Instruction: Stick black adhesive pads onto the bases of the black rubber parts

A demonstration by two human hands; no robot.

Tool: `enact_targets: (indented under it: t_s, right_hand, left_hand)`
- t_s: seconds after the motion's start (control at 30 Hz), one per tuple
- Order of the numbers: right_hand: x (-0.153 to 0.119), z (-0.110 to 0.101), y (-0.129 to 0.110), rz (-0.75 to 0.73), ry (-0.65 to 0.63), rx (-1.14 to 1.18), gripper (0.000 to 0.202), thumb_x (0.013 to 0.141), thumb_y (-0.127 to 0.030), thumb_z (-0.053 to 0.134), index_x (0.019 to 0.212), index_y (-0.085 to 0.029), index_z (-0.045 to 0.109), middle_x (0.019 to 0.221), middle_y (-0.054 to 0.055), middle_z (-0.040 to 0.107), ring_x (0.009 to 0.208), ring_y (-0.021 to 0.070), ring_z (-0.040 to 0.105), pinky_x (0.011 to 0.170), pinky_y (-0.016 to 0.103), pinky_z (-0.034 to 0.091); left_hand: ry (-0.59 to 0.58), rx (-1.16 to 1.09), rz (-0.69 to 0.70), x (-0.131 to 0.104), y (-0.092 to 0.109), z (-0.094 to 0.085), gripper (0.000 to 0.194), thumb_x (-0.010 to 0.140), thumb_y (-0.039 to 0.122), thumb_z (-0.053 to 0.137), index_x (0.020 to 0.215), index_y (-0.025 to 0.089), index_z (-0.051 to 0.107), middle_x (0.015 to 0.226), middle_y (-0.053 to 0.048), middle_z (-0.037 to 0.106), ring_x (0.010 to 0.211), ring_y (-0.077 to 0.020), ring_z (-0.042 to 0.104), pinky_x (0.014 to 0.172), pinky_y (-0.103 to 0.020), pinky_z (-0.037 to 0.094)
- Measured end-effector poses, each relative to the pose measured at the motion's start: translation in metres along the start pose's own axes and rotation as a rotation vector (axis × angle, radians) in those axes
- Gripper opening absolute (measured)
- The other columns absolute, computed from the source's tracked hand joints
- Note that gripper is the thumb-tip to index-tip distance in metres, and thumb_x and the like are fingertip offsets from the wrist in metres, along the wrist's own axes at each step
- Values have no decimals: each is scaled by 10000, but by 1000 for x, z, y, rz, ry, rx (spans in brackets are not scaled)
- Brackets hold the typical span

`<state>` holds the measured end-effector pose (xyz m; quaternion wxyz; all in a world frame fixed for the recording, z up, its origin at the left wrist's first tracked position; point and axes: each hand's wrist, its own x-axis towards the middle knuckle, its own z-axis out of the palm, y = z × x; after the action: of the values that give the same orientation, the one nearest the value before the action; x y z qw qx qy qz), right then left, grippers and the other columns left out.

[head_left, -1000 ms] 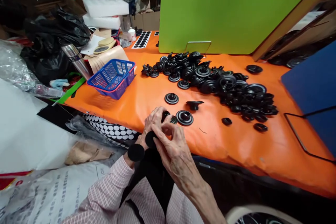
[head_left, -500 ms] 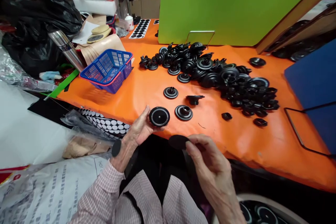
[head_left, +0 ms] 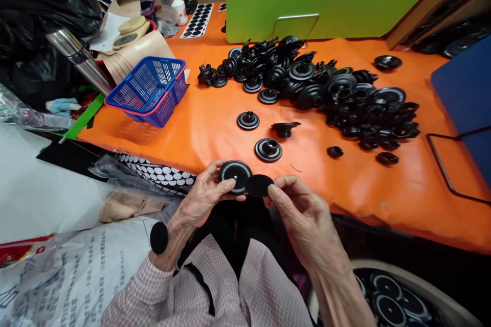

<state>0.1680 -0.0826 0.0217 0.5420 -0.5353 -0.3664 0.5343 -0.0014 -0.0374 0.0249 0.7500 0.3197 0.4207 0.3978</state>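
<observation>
My left hand (head_left: 209, 190) grips a round black plastic knob-like part (head_left: 232, 169) with a grey ring on its face, thumb laid across that face. Between thumb and fingers my right hand (head_left: 303, 204) pinches a thin black round pad (head_left: 258, 186) by its edge. The pad's left edge overlaps the right rim of the part, or lies just in front of it; I cannot tell whether they touch. Another black disc (head_left: 158, 238) is on my left wrist. Just beyond my hands, a similar black part (head_left: 268, 149) rests on the orange table cover (head_left: 215, 135), stem up.
A heap of black parts (head_left: 307, 76) spreads across the table's middle and right. To the left stands a blue basket (head_left: 148, 89), beside a steel flask (head_left: 79, 59). A sheet of black round stickers (head_left: 197, 20) lies behind. A tub (head_left: 360, 265) of ringed parts is at lower right.
My right hand has brought the black pad up and left to the round part. My left thumb has moved onto the part's face. The view has shifted slightly downward.
</observation>
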Motion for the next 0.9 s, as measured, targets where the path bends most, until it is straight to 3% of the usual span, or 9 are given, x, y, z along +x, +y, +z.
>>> enact_targets:
  t_s: [0.07, 0.27, 0.53, 0.9]
  right_hand:
    - [2, 1, 4, 37, -10, 64, 235, 797, -416, 705, 758, -211, 598, 758, -31, 526, 704, 88, 504, 679, 214, 418]
    - [1, 15, 14, -17, 116, 77, 206, 805, -416, 692, 759, -221, 650, 1107, 0, 521, 1028, 144, 508, 871, 265, 401]
    - [-1, 29, 21, -78, 168, -9, 205, 828, -385, 657, 727, -207, 637, 1036, 20, 533, 984, 152, 523, 810, 266, 447]
    - [-1, 33, 23, -95, 185, -41, 200, 827, -373, 639, 732, -197, 626, 1012, 37, 539, 955, 166, 552, 771, 281, 493]
  left_hand:
    - [-35, 4, 0, -1, -1, 0, 369, 753, 197, 731, 1097, 179, 599, 1083, -58, 626, 885, -188, 662, 802, -390, 588]
    - [-69, -26, -1, -5, -3, 1, 481, 734, 138, 725, 1190, 220, 594, 1247, -78, 592, 1023, -242, 646, 846, -402, 577]
    - [-123, -6, 7, -7, -7, 0, 472, 737, 125, 718, 1187, 224, 615, 1254, -78, 608, 1048, -257, 644, 862, -411, 573]
    - [-118, 35, 22, -6, -12, -3, 489, 745, 155, 717, 1218, 230, 614, 1256, -83, 617, 1119, -284, 608, 883, -425, 561]
